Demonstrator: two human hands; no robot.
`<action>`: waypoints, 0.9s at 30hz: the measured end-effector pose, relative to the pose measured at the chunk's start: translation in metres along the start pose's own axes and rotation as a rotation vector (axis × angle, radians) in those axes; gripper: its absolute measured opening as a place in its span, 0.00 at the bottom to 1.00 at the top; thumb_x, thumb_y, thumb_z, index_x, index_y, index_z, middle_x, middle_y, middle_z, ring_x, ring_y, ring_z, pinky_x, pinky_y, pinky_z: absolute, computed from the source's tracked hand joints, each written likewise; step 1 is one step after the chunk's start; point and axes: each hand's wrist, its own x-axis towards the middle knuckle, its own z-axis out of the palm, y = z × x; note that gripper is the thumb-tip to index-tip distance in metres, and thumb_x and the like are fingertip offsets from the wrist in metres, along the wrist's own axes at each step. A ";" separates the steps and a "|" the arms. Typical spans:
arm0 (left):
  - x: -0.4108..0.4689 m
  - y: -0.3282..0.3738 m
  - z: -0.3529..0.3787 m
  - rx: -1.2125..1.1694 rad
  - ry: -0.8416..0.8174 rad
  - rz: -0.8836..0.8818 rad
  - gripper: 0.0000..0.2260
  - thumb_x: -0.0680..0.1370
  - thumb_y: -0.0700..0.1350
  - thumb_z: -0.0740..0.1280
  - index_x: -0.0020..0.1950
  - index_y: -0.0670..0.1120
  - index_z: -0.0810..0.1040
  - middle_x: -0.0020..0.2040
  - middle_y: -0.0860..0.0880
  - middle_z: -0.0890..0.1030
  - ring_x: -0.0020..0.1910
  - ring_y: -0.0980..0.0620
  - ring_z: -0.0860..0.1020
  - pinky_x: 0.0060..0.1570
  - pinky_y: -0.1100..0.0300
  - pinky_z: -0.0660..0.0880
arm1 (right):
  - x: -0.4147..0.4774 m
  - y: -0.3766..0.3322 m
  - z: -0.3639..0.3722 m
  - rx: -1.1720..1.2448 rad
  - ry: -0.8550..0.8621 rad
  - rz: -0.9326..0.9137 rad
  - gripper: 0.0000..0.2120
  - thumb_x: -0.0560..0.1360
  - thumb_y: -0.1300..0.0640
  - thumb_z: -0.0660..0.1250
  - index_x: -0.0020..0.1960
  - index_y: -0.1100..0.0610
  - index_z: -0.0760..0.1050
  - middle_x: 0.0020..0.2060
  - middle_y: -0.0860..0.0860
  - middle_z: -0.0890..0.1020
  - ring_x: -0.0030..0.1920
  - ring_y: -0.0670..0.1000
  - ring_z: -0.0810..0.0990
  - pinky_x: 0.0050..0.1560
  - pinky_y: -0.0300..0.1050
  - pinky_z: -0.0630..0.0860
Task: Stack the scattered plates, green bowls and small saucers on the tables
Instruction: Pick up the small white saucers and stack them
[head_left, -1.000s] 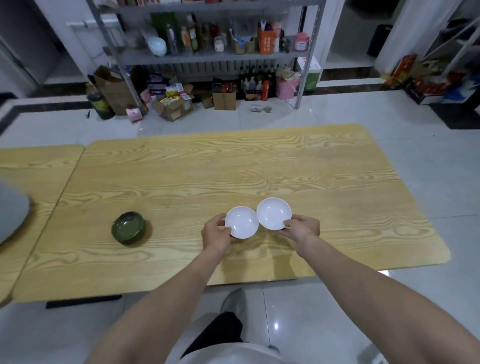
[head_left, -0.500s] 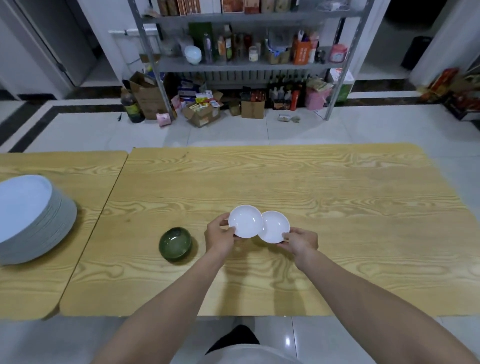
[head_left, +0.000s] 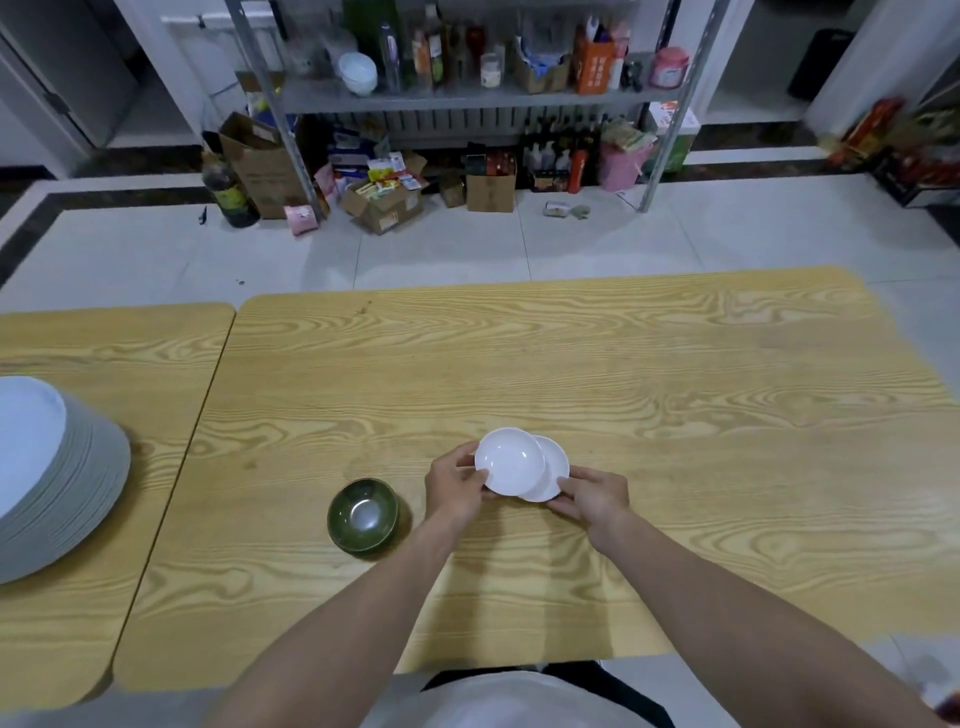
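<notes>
Pinching rims, left hand (head_left: 457, 491) holds upper saucer (head_left: 509, 460) overlapping right hand's (head_left: 595, 496) lower saucer (head_left: 556, 470).

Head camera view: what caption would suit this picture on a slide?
Left hand slides one white saucer over another held by right hand, beside a green bowl.

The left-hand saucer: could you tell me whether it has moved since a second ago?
Yes. The left-hand saucer has slid right, over the right-hand saucer, widening its gap from the green bowl.
</notes>
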 end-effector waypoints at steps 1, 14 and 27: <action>0.002 -0.001 0.000 0.007 -0.003 0.001 0.17 0.76 0.29 0.66 0.59 0.47 0.80 0.52 0.47 0.79 0.51 0.43 0.81 0.43 0.49 0.83 | 0.001 0.001 0.001 0.005 -0.005 0.001 0.09 0.74 0.73 0.68 0.50 0.64 0.79 0.45 0.63 0.83 0.44 0.61 0.85 0.48 0.51 0.82; 0.018 0.000 0.013 0.131 -0.105 0.082 0.17 0.76 0.32 0.68 0.61 0.47 0.80 0.54 0.44 0.80 0.51 0.43 0.81 0.45 0.48 0.83 | 0.014 0.005 -0.004 -0.025 -0.123 -0.100 0.09 0.75 0.70 0.68 0.54 0.63 0.78 0.43 0.60 0.84 0.42 0.54 0.85 0.39 0.40 0.83; 0.018 -0.007 0.018 0.185 -0.137 0.099 0.18 0.76 0.32 0.68 0.64 0.43 0.80 0.57 0.43 0.78 0.49 0.45 0.82 0.40 0.55 0.83 | 0.022 0.009 -0.011 -0.060 -0.203 -0.130 0.13 0.80 0.68 0.64 0.63 0.64 0.77 0.48 0.59 0.84 0.44 0.55 0.85 0.42 0.41 0.83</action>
